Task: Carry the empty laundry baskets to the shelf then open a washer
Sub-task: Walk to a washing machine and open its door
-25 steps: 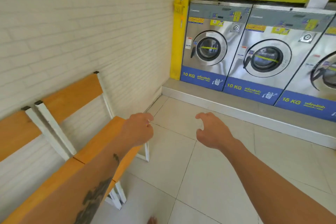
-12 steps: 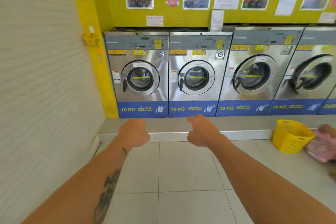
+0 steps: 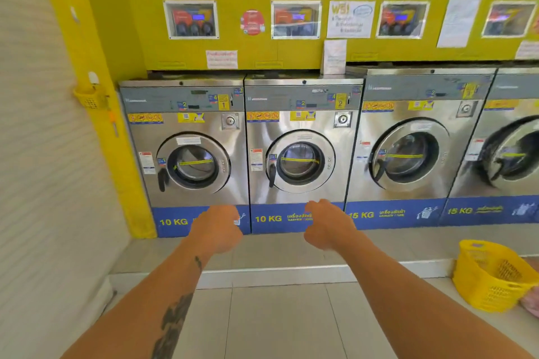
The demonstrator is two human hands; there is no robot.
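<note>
A row of steel front-load washers stands on a raised step against the yellow wall. Washer 1 and washer 2 carry 10 KG labels and have round doors with black handles on the left; both doors look closed. My left hand and my right hand are stretched forward in front of their blue bases, fingers loosely curled, holding nothing. A yellow laundry basket sits on the floor at the right, tilted against the step.
Two larger 15 KG washers continue to the right. A white brick wall runs along the left. A grey raised step fronts the machines. A pink cloth lies beside the basket at the right edge.
The view has swung from the bench and left wall to face the washers and has come closer to them. Both hands stay raised and empty.
</note>
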